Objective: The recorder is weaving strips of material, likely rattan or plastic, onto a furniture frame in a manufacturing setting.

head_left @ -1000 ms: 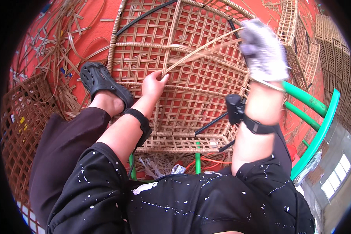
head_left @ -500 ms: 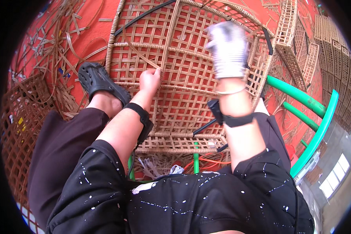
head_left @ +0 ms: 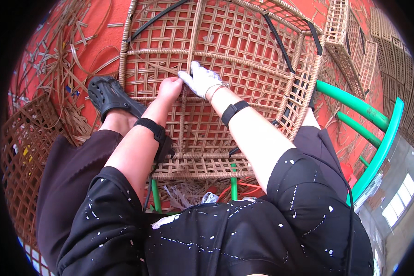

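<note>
A large open rattan basket [head_left: 244, 92] lies between my legs, its lattice woven from tan strips with thicker wrapped ribs. My bare left hand [head_left: 171, 88] is closed at the basket's middle rib [head_left: 193, 39], pinching a thin rattan strip [head_left: 158, 67] that runs off to the upper left. Close against it, my right hand [head_left: 201, 81] wears a white glove. Its thumb reaches to the left fingertips while the index finger lies apart, touching the rib; its other fingers are partly hidden.
Black bars [head_left: 279, 43] brace the basket's corners. Loose strips [head_left: 55, 60] litter the red floor. A green tubular frame [head_left: 354, 106] stands at right, with more woven baskets [head_left: 349, 50] beyond. A brown lattice panel [head_left: 29, 161] lies at left, near my black clog [head_left: 110, 95].
My right hand has come from the basket's right side, where it was blurred, leftward and down to the middle rib beside my left hand. The basket shifted slightly left in view.
</note>
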`<state>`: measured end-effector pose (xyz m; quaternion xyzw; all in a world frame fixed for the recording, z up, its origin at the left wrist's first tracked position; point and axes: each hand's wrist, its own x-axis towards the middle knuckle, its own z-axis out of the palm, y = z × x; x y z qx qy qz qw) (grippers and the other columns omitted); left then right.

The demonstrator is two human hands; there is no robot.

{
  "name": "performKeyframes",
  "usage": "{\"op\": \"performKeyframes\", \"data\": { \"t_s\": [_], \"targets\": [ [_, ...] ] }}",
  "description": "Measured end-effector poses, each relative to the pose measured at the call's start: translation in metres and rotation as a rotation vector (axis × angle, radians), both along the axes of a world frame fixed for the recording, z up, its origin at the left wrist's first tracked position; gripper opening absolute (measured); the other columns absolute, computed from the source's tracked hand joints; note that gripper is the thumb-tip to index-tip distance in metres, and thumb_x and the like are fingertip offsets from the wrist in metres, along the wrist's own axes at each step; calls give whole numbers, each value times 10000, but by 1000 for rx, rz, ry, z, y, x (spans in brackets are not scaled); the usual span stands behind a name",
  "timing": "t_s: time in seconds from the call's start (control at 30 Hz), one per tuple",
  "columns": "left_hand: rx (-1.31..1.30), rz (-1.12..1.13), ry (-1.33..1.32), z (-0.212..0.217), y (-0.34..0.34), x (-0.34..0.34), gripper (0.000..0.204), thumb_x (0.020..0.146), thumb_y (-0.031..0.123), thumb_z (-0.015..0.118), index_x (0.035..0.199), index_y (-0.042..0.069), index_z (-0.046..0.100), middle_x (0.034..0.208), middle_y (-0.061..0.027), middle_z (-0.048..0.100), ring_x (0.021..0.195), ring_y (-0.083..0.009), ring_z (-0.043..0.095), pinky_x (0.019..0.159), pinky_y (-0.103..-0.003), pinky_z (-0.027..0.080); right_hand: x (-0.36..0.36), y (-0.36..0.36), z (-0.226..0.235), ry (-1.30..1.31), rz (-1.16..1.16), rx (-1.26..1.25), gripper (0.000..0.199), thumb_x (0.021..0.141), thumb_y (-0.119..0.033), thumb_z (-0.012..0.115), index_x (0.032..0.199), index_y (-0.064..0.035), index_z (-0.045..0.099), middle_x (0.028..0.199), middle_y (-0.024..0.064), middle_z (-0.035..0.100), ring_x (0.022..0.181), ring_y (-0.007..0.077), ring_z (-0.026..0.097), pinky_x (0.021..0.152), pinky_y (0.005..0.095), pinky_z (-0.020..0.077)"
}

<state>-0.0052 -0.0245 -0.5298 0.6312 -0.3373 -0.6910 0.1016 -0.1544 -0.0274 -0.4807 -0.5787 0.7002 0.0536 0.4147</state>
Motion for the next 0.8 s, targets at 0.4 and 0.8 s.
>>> {"op": "performKeyframes", "data": {
  "t_s": [0.4,0.8],
  "targets": [
    [-501,-65,-322,52,18,-23,351,819,280,673,1004,-17,661,856,-189,674,774,-244,667,708,-325,506,-77,-74,282,-713,-651,-885,253,844,-248,648,960,-24,623,776,77,627,584,133,583,549,218,442],
    [-117,157,-203,16,4,-24,313,849,278,593,905,-14,692,740,-108,681,652,-170,639,610,-298,488,-24,-54,133,-419,-550,-340,241,848,-217,630,950,-6,573,818,96,654,559,140,611,524,270,510]
  ]
}}
